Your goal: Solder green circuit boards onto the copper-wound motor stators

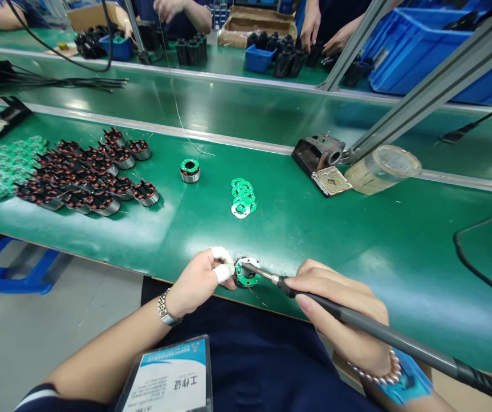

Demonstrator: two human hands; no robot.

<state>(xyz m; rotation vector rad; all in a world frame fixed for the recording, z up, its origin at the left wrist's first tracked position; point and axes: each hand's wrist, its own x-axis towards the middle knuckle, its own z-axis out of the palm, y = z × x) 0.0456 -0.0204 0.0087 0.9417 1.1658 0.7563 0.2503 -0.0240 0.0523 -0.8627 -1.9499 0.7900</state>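
Green ring PCB (254, 281) sat at wearer's edge of tabletop (335, 240); L hand (200, 278) grasped its L side, prob. for steadiness; R hand (351, 293) held soldering iron (394, 339) pen-style, tip at PCB.

The counter (357, 229) is smooth and glossy, the soldering iron (378, 329) matt-handled with a metal shaft, the cardboard box (250, 39) at twelve o'clock dull.

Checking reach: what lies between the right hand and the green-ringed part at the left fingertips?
The soldering iron's front end bridges that gap in the head view, running from the right hand to over the green-ringed part.
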